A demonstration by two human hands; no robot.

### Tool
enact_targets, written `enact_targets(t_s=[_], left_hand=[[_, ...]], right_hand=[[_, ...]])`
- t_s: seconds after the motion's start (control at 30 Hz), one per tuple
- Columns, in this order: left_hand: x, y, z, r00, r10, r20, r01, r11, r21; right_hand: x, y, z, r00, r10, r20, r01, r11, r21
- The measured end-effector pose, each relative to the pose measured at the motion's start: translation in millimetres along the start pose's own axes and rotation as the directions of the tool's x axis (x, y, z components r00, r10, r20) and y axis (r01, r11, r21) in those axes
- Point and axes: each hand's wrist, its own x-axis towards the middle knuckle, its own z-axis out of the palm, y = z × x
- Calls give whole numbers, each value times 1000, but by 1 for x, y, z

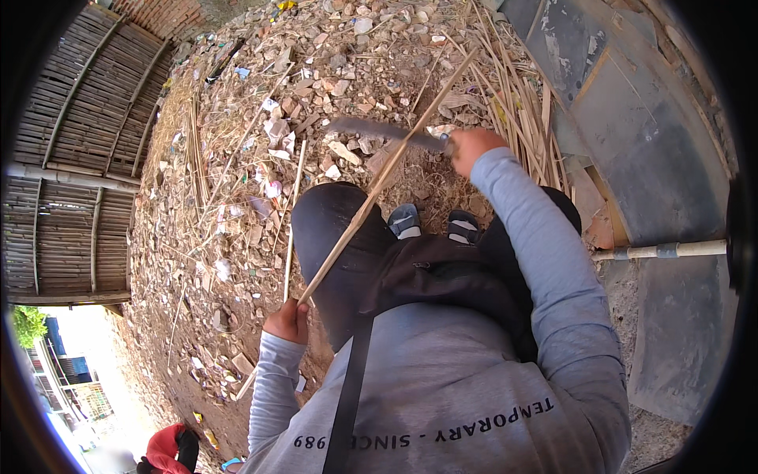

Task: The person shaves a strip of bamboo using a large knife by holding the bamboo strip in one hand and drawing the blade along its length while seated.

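My left hand (pixel 287 321) is closed around the near end of a long bamboo strip (pixel 359 218). The strip slants up and away to the right, passing over my left knee. In my right hand (pixel 475 148), fingers wrapped round its handle, is a machete (pixel 367 129) with a long dark blade, slightly blurred. Its blade points left and crosses the strip past the middle of its length. Whether the edge bites into the strip or only touches it, I cannot tell.
Rubble and litter cover the ground (pixel 237 237). A pile of bamboo strips (pixel 521 118) lies at the far right, beside grey sheets (pixel 643 158). Another thin strip (pixel 294 225) lies left of my knee. A bamboo wall (pixel 67 95) stands left; a person in red (pixel 167 449) is at lower left.
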Motion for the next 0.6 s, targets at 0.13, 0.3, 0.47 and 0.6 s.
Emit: enact_targets(t_s=[0.13, 0.3, 0.47, 0.6], left_hand=[[-13, -16, -5, 998, 40, -42, -40, 999, 21], [-11, -18, -8, 999, 36, -17, -37, 997, -64], [-11, -19, -15, 999, 50, -5, -50, 996, -78], [-12, -24, -16, 1000, 11, 11, -10, 994, -109]], right_hand=[[16, 46, -14, 966, 254, -51, -251, 966, 56], [21, 54, 10, 951, 251, -182, -223, 961, 163], [11, 37, 11, 997, -11, -74, 24, 984, 178], [-7, -2, 8, 980, -197, 16, 195, 978, 79]])
